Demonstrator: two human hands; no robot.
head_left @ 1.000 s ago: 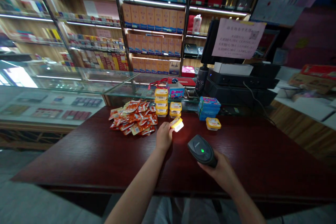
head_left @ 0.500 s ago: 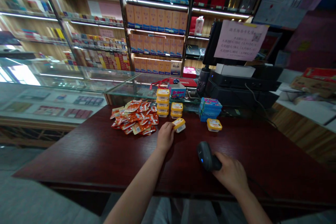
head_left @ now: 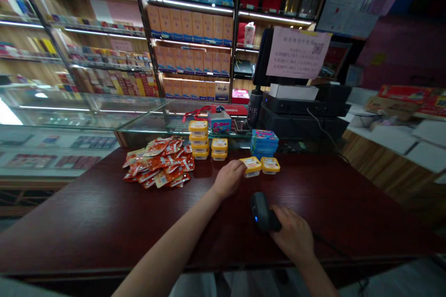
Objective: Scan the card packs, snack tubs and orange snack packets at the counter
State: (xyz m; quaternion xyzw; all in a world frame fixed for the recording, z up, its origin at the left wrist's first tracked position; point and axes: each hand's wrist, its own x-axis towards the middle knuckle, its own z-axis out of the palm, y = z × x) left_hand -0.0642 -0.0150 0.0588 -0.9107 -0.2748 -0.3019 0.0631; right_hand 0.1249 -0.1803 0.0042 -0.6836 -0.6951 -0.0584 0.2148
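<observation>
My left hand (head_left: 230,178) is closed on the left end of a yellow-lidded plastic tub (head_left: 251,166), low over the dark wooden counter (head_left: 114,222). Just right of it, close alongside, sits a second yellow-lidded tub (head_left: 270,165). My right hand (head_left: 294,232) grips the handle of a black barcode scanner (head_left: 261,212), which shows a small blue light and has its head turned to the left. Farther back are a tall stack of tubs (head_left: 199,140) and a shorter stack (head_left: 219,149). A heap of orange sachets (head_left: 160,162) lies to their left.
Behind the tubs is a stack of blue boxes (head_left: 264,143). A glass display case (head_left: 149,123) borders the counter's back, with a small open box (head_left: 220,121) on it. A monitor bearing a pink sign (head_left: 298,53) stands back right. The scanner's cable (head_left: 337,250) trails right.
My left hand has carried the tub rightward, beside the other single tub, and its lid now faces up more. The scanner stays in my right hand. The whole view has shifted.
</observation>
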